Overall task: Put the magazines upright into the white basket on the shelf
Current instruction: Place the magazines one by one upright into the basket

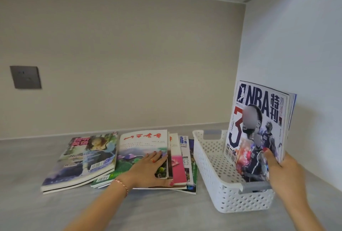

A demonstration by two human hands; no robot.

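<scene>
A white perforated basket (209,167) with grey handles stands on the shelf at the right. Inside it the NBA magazine (259,119) stands upright, leaning toward the right wall, with more magazines behind it. My right hand (283,171) grips its lower right edge. Left of the basket, several magazines lie flat and overlapping; the top one has a white cover with red characters (142,143). My left hand (148,167) lies flat on that cover, fingers at its right edge. Another stack with a woman on its cover (83,160) lies further left.
The grey shelf surface (166,210) runs to a beige back wall and a white side wall (296,45) just right of the basket. A grey wall socket (26,77) sits at the back left. The shelf ceiling is above.
</scene>
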